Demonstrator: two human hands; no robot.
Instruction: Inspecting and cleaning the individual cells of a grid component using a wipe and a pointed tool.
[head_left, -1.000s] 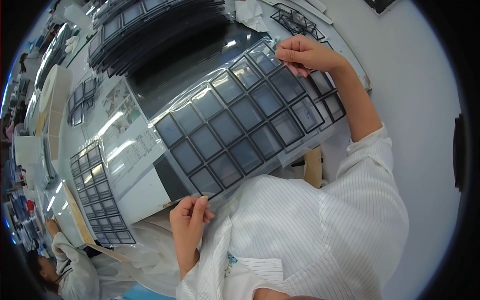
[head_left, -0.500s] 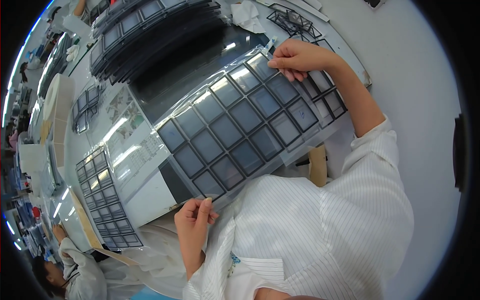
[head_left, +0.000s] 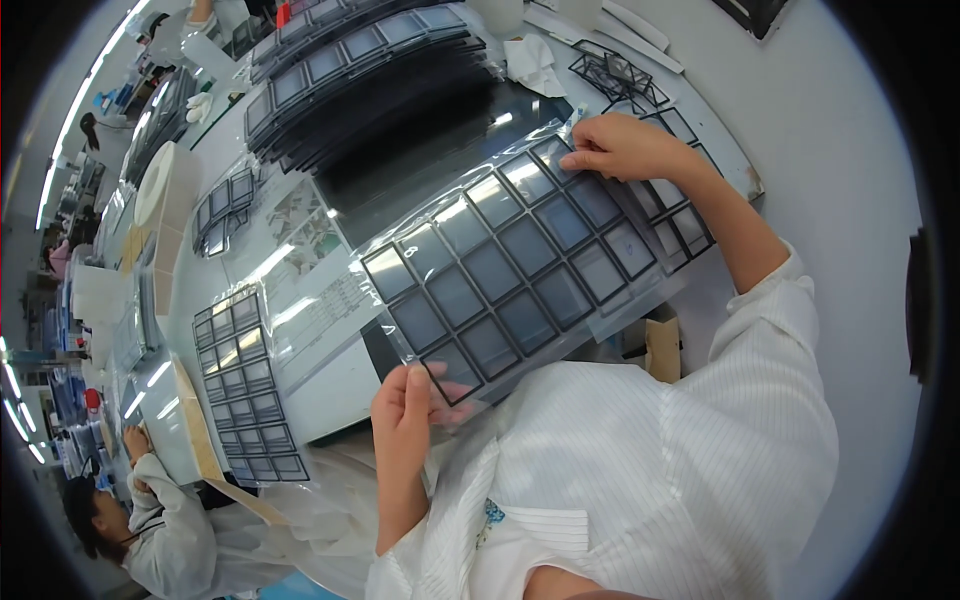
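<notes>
A clear plastic sheet [head_left: 495, 272] carrying a grid of dark-framed rectangular panes lies slantwise in front of me, its near edge close to my shirt. My left hand [head_left: 403, 420] pinches the sheet's lower left corner, thumb on top and fingers showing through the clear film underneath. At the far right corner my right hand [head_left: 632, 148] is closed, with thumb and forefinger on the sheet's edge; its other fingers are curled and partly hidden. Another framed grid [head_left: 688, 228] lies partly under the sheet by my right forearm.
A tall stack of dark-framed panels [head_left: 365, 90] stands on the dark surface behind. More framed panes [head_left: 245, 385] lie at left, near a large white roll [head_left: 160, 185]. Loose black frames [head_left: 615, 75] and a crumpled white cloth [head_left: 533, 65] are far right. Another person [head_left: 150, 510] sits at left.
The whole view has shifted, so the scene sits further right. My left hand has moved along to the sheet's corner, its fingers now beneath the film. My right hand stays at the far corner.
</notes>
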